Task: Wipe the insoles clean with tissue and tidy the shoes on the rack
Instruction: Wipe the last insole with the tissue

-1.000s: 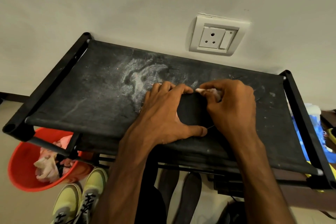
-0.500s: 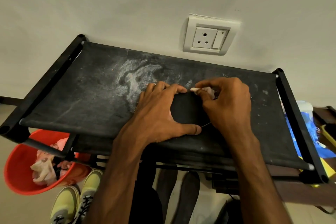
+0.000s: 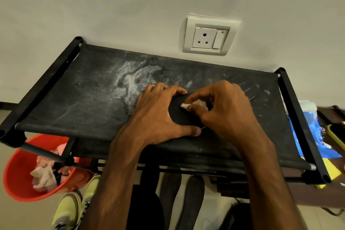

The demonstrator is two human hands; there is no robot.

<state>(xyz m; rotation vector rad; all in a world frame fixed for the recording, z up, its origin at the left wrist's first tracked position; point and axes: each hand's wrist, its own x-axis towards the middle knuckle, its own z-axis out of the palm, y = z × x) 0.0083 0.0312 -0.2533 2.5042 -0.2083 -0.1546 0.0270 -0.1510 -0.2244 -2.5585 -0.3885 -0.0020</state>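
Red bucket and yellow sneakers sit below the dusty rack.

Head-worn camera looks steeply down, close over the rack; wall fills the top.

A black fabric shelf, stretched across the top of a black-framed rack, is dusted with a whitish smear. A dark insole is laid flat on it, just right of the smear, near the middle.
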